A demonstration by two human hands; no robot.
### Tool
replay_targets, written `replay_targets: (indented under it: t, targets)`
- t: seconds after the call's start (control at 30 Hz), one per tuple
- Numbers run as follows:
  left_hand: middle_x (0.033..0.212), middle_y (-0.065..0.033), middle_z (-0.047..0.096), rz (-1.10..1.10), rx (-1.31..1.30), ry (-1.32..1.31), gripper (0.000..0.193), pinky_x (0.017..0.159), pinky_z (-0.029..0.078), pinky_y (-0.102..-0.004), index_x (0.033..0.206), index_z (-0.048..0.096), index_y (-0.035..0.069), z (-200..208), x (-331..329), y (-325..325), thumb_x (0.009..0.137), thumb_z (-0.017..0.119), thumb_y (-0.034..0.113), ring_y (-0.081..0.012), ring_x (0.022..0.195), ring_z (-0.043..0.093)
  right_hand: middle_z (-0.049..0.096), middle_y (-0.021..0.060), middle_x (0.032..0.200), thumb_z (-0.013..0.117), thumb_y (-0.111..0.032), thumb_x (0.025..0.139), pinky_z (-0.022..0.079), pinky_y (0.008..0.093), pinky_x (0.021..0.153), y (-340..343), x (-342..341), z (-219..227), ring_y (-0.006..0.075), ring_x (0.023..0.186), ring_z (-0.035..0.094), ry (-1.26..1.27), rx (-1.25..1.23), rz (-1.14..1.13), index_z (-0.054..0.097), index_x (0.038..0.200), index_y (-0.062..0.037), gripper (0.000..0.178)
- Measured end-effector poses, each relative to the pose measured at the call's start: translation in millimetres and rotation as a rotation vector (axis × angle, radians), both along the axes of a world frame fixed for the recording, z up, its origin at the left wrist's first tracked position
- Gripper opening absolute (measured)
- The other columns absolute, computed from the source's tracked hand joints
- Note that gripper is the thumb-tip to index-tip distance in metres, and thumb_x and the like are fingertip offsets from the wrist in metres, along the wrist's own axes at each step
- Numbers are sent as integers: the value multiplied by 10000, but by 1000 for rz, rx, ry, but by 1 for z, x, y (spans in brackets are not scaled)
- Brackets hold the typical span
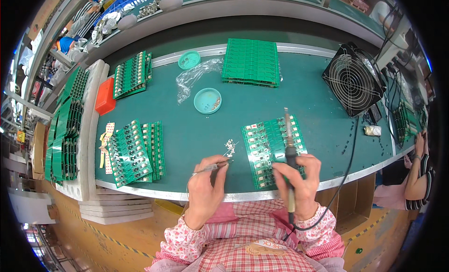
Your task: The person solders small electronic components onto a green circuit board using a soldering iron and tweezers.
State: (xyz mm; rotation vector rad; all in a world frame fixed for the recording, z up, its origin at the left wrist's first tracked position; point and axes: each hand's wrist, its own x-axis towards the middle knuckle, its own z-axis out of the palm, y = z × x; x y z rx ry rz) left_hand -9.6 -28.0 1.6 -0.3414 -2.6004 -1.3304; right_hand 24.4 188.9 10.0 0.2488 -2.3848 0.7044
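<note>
At the far left, green circuit boards (65, 131) stand in rows in a white foam rack (89, 131) beside the green bench (187, 131), with an orange block (105, 96) at the rack's upper edge. On the bench near that side lie two groups of populated boards, one further back (132, 74) and one near the front edge (135, 152). Toward the middle sit a crumpled clear bag (194, 78) and two round teal dishes, the smaller (189, 60) further back, the larger (207, 101) closer. Behind them lies a flat stack of green panels (251, 62). The left hand (208, 188) is closed on a thin strand of solder wire (215, 166), whose tip points right toward a small heap of pale parts (229, 146). Just right of it lies the board panel (271, 150) being worked on. The right hand (297, 181) is wrapped around a soldering iron (288, 141), held upright over that panel, its cord (346, 169) running off the bench edge. Far right stands a black fan (353, 80).
</note>
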Motion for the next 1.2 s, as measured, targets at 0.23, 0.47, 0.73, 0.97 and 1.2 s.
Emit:
replay_targets:
  t: [0.23,0.47,0.73,0.97,1.2]
  targets:
    - [1024,-116,688,-10,-61,-1,135,796,524,-307,1064,661,-16,1,0,1,929,651,-18,-220,864,680,583,98,962,777,54,746,494,425,846,27,17,-18,302,943,582,3,-244,-38,715,1055,-107,353]
    - [1007,-109,691,2,-56,15,118,784,522,-306,1042,663,-18,-1,0,2,924,655,-22,-215,850,676,606,105,953,758,70,764,504,398,813,25,15,-16,287,927,595,12,-239,-30,706,1058,-91,339]
    - [992,-104,694,1,-97,51,108,768,524,-305,1035,664,-12,0,1,4,928,654,-20,-212,833,676,617,107,947,758,70,769,505,376,775,25,14,-17,278,894,602,46,-257,-32,689,1070,-80,343]
    - [982,-102,703,-74,-15,43,118,783,542,-296,1054,634,-27,2,0,23,937,642,-29,-202,869,705,662,99,783,689,1,895,499,306,667,22,23,-31,205,689,630,37,-607,-92,619,1081,-32,202]
    - [1006,-119,700,-109,42,-3,148,751,523,-367,1008,666,9,-1,0,38,868,687,-32,-307,858,667,686,63,729,669,-44,920,493,313,659,22,23,-29,187,674,627,7,-658,-74,615,1068,-44,158]
